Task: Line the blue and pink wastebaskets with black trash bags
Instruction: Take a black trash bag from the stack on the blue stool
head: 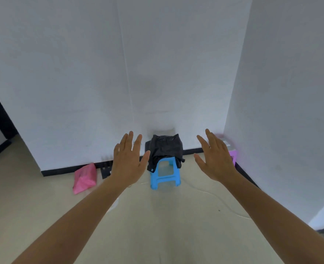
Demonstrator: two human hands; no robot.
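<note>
Both hands up in front, palms facing away, fingers spread wide, holding nothing. Left hand (pixel 127 161) sits just left of the stool, right hand (pixel 214 157) off to its right, bare forearms reaching in from the bottom corners. Between the hands stands a small blue plastic stool (pixel 165 174) on the beige floor (pixel 157 216), close to the white wall (pixel 119 73). Black trash bags (pixel 166 149) are draped over the stool top, hanging down its left side and back, a small blue tag at the lower left corner. Left of the left hand, a pink bag (pixel 85 178) lies crumpled on the floor against the black baseboard (pixel 62 171); beside it a dark slatted object (pixel 106 168), partly hidden by the wrist, can't tell what it is. Behind the right hand, a purple object (pixel 233 156) at the wall corner, blurred and mostly covered. Thin white cord (pixel 214 195) trails across the floor right of the stool. No wastebasket clearly identifiable.
</note>
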